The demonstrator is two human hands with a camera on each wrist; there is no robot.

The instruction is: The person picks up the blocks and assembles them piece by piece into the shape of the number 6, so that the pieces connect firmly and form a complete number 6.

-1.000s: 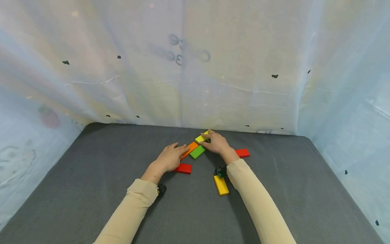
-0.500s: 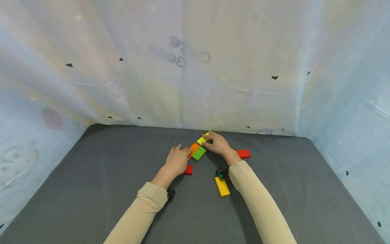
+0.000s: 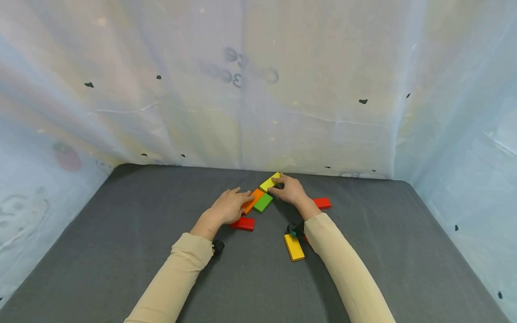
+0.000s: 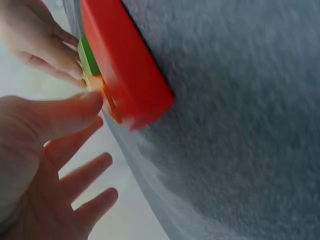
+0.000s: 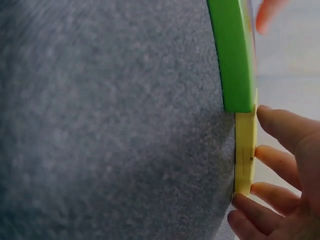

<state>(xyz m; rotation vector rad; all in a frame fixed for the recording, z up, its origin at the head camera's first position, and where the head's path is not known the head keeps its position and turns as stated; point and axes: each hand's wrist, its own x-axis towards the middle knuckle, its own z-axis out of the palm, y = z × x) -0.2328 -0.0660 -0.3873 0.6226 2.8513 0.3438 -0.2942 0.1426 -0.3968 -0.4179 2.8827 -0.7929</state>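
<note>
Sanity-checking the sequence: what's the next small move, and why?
Probably a light squaring nudge to the far yellow block with the right hand: its fingertips are already at that block, whose near end sits by the far ends of the orange block and green block.

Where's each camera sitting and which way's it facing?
Head: on the person's head, facing forward and down at the gray surface; left hand, right hand and both sleeves show.
Left wrist: on that wrist, facing a red block; left hand near, right hand beyond.
Right wrist: on that wrist, facing a green block and yellow block; right hand and a blurred fingertip show.
Both wrist views share the green block.
</note>
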